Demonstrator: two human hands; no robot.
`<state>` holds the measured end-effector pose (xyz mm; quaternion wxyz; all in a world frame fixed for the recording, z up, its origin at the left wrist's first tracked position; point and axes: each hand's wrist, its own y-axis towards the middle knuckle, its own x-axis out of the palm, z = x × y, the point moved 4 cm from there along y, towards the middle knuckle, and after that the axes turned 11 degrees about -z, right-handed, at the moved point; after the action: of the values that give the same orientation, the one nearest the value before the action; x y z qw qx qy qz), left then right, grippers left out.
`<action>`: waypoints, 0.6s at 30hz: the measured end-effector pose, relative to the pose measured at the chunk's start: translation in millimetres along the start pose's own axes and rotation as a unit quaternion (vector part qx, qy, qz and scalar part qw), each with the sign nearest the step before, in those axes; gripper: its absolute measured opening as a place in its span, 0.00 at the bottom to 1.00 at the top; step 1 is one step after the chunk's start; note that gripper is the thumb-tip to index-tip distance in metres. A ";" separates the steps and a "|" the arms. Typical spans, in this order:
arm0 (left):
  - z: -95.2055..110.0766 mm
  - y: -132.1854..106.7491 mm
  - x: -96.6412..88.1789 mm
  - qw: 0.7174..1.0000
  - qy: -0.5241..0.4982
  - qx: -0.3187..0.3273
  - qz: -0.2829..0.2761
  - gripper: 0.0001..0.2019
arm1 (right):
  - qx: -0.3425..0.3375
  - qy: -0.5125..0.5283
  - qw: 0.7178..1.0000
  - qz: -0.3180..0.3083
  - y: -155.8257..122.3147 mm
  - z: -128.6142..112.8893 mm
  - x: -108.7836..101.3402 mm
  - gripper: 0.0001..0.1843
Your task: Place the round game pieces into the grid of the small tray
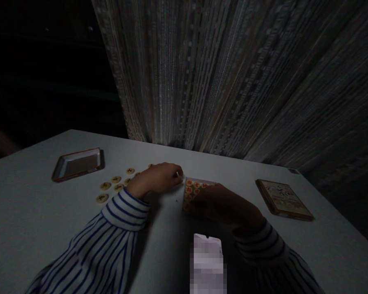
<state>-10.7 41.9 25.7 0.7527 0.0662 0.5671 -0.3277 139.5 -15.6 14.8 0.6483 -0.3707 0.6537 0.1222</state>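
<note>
- The left hand (155, 178) reaches across the white table (27, 196), its fingertips at the far left corner of a clear packet of red-marked game discs (190, 192); whether they are clenched on it or only touching cannot be told.
- The right hand (227, 203) lies in shadow over the packet's right side. Its grip cannot be told either: it may be holding the packet or just covering it.
- The packet lies flat near the middle of the table, between the hands.
- Loose cream game discs (116, 179) are scattered just left of the left hand.
- A small metal tray (76, 164) sits farther left, and a flat printed box (283, 199) sits off to the right.
- A blurred pale object (207, 265) lies at the near edge, too obscured to identify.
- A string curtain (202, 73) hangs beyond the far edge.
- Risk: if the packet is open, tilting or squeezing it could spill its discs.
- Risk: the left forearm could brush the loose discs, and any that roll may be hard to see in this dim light.
</note>
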 end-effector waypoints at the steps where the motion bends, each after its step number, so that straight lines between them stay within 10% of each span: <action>1: 0.0 -0.2 -0.1 1.000 0.001 -0.003 0.000 0.16 | -0.010 -0.001 1.000 0.004 -0.8 0.3 -0.8 0.10; 18: 14.8 -9.4 -20.9 0.990 0.007 0.027 0.136 0.13 | 0.124 -0.044 0.980 0.147 -14.2 10.9 -41.8 0.15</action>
<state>-7.0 36.4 52.1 0.7840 0.1659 0.5492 -0.2371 152.1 -4.9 57.2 0.6923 -0.1811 0.6822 0.1501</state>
